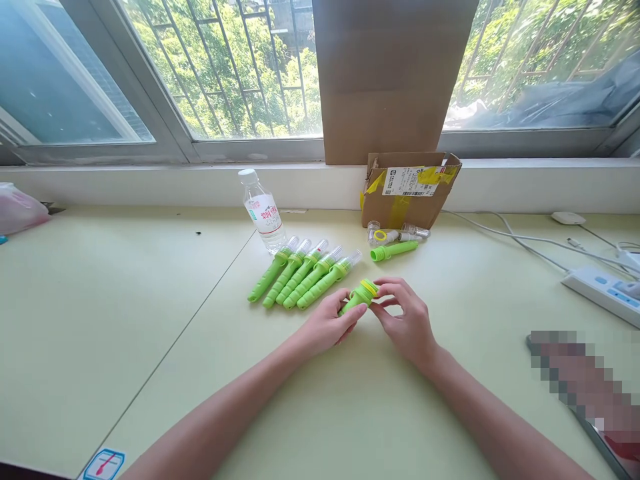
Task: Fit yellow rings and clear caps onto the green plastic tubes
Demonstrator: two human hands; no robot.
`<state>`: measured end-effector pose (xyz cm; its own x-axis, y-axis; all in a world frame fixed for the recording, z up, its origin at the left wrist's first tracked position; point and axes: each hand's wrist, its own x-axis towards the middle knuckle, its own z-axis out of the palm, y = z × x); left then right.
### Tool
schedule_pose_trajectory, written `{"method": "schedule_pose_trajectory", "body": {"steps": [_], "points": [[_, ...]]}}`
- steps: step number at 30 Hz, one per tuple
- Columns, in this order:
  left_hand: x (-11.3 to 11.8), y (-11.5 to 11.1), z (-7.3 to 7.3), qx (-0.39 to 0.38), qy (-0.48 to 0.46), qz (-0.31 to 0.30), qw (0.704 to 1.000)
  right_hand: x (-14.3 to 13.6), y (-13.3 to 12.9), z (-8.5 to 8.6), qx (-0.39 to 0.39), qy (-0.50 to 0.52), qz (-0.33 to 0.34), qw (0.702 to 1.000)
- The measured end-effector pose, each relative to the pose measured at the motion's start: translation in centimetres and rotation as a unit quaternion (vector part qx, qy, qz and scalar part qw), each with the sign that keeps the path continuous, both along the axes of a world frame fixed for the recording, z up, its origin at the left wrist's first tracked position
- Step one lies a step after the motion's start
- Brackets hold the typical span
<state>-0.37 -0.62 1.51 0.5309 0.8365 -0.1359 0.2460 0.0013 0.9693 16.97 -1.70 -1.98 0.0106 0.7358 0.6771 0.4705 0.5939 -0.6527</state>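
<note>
My left hand (336, 321) is wrapped round a green plastic flashlight-shaped tube (356, 301), its wide end tilted up to the right. A yellow ring (369, 288) sits around that wide end. The fingers of my right hand (404, 313) are closed on the ring's right side, thumb below. Left of my hands lie several finished-looking green tubes with clear caps (306, 275), side by side. Beyond my right hand is a loose green tube (394, 251) without a cap, beside another yellow ring (381, 235) and several clear caps (416, 231).
A water bottle (263, 213) stands behind the row of tubes. An open cardboard box (407, 200) is at the back against the sill. White cables and a power strip (603, 290) lie on the right, with a blurred phone-like object (580, 393) nearer.
</note>
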Motion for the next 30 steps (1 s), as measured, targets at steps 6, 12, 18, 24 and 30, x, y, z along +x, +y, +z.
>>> {"method": "schedule_pose_trajectory", "body": {"steps": [6,12,18,24,30], "points": [[0.0,-0.2,-0.2,-0.021,-0.025,0.026,0.999,-0.1,0.0,0.1,0.038,-0.014,-0.015,0.999],[0.4,0.0,-0.4,-0.024,-0.062,0.053,0.996,0.1,0.0,0.1,0.042,-0.015,-0.015,0.999],[0.4,0.3,-0.9,-0.023,-0.077,0.073,0.994,0.2,-0.1,0.2,0.016,-0.014,-0.012,1.0],[0.4,0.3,-0.9,-0.026,-0.074,0.072,0.994,0.0,-0.2,0.3,-0.002,-0.009,-0.012,1.0],[0.3,0.2,-0.8,-0.023,-0.049,0.055,0.997,-0.1,-0.2,0.1,-0.005,-0.012,-0.015,1.0]]}}
